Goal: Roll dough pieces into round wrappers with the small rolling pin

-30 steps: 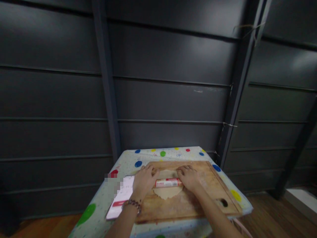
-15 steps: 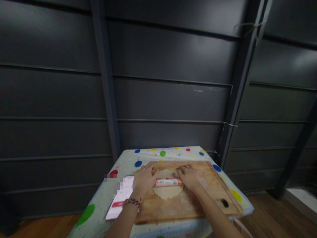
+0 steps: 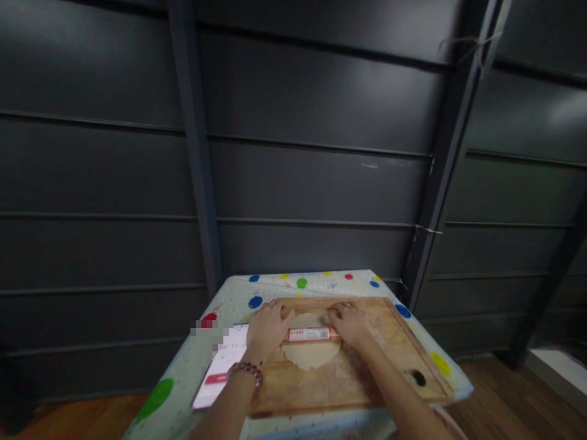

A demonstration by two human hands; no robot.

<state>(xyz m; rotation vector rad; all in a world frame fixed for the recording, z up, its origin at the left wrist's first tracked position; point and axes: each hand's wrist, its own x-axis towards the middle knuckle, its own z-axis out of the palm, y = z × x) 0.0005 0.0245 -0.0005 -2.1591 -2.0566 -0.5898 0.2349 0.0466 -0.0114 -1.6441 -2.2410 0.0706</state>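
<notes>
A rolling pin [image 3: 309, 333] with a red-and-white label lies across a thin, flattened sheet of pale dough [image 3: 312, 355]. The dough rests on a wooden cutting board [image 3: 330, 391], and its near edge is uneven. My left hand [image 3: 268, 330] is over the pin's left end, with a beaded bracelet at the wrist. Over the opposite end sits my right hand [image 3: 351, 324], its fingers bent and pointing away from me. Both palms hide the pin's ends. Some of the dough shows between the hands, beyond the pin.
A white sheet or screen with a red bar [image 3: 220, 373] lies left of the board, partly behind my left forearm. The table wears a dotted tablecloth [image 3: 158, 397]. A dark panelled wall [image 3: 316, 183] stands right behind the table. The board has a hole [image 3: 417, 377] at its right.
The rolling pin has shifted slightly away from me and its label has turned a little. Both hands stay on its ends. The view has moved very slightly.
</notes>
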